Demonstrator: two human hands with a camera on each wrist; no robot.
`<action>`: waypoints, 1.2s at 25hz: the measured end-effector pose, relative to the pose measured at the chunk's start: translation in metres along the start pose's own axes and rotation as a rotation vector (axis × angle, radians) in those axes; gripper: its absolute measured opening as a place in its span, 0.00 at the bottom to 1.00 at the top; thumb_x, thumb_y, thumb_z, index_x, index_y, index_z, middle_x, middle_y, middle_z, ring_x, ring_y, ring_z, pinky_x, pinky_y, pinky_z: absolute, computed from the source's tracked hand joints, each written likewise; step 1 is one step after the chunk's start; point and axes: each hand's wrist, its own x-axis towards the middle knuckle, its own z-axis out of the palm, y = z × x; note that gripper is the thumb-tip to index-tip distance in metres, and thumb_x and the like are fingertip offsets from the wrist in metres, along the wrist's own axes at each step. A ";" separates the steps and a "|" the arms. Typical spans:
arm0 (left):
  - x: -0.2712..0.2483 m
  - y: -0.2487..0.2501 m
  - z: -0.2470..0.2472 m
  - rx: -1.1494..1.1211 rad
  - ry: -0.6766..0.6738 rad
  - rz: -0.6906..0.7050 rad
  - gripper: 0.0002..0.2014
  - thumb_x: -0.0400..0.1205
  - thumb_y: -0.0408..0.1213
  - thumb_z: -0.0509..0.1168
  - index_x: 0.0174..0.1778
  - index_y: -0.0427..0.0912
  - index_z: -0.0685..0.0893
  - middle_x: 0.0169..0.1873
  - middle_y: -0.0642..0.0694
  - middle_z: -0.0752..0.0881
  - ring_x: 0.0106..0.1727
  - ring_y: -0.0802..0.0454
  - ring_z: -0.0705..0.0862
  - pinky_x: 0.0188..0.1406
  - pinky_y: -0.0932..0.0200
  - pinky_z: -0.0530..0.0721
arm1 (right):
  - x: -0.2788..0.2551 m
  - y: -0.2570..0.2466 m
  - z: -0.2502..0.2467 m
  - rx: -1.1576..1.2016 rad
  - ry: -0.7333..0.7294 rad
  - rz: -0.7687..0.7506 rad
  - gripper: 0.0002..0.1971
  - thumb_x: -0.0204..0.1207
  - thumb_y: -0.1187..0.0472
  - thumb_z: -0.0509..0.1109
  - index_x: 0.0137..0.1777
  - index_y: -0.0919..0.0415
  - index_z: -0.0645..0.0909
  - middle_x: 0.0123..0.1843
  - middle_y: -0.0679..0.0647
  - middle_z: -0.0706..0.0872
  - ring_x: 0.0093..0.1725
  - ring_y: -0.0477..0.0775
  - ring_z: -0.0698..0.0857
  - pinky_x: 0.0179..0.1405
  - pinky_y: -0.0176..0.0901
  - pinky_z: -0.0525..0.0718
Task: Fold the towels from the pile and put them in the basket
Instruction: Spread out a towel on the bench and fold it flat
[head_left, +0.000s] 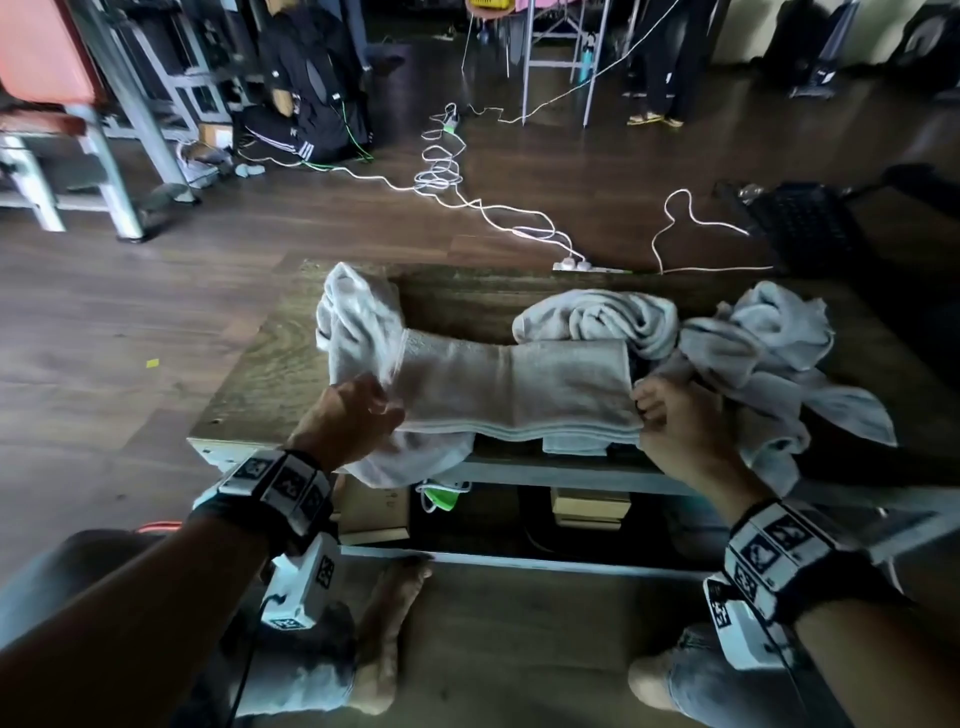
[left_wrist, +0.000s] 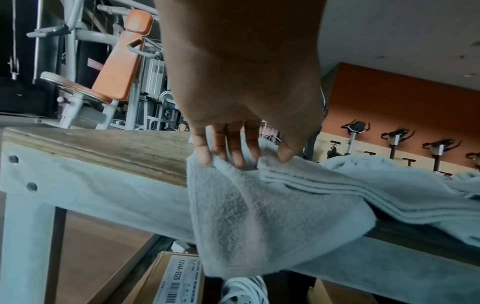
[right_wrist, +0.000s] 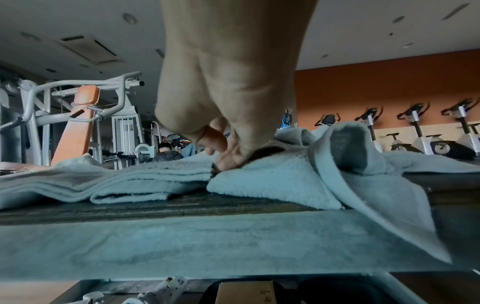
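Grey terry towel (head_left: 514, 387) is folded into a long strip along the near edge of the wooden worktop (head_left: 270, 364). Left hand (head_left: 345, 423) pinches its left end, fingers (left_wrist: 223, 148) curled onto the cloth, a flap hanging over the edge. Right hand (head_left: 675, 415) grips the right end, right beside the rumpled towel pile (head_left: 727, 338).

Folded towel (head_left: 519, 389) front-ctr on table (head_left: 270, 364); towel pile (head_left: 727, 338) behind-right.

a long grey folded towel (head_left: 519, 387) lies across the table's near edge, the crumpled towel pile (head_left: 727, 338) touching its right end.
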 end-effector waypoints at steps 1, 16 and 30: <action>0.001 0.001 0.000 0.013 0.011 -0.025 0.12 0.76 0.47 0.71 0.46 0.43 0.85 0.42 0.48 0.86 0.45 0.46 0.84 0.46 0.54 0.82 | -0.001 -0.005 -0.004 -0.056 0.037 0.026 0.07 0.73 0.72 0.66 0.42 0.60 0.80 0.39 0.50 0.82 0.44 0.52 0.82 0.41 0.39 0.73; -0.009 0.030 -0.021 0.030 0.248 -0.175 0.15 0.71 0.54 0.77 0.30 0.46 0.87 0.33 0.43 0.87 0.38 0.39 0.87 0.38 0.54 0.81 | -0.007 -0.011 -0.023 0.012 0.098 0.111 0.12 0.76 0.56 0.75 0.32 0.57 0.82 0.29 0.48 0.84 0.33 0.48 0.82 0.35 0.40 0.74; 0.012 0.054 0.007 0.079 0.206 0.262 0.15 0.77 0.40 0.69 0.60 0.44 0.79 0.58 0.41 0.79 0.52 0.46 0.80 0.47 0.51 0.83 | 0.008 -0.033 0.006 -0.271 0.141 -0.120 0.09 0.74 0.54 0.71 0.51 0.53 0.78 0.53 0.51 0.79 0.56 0.54 0.78 0.51 0.49 0.78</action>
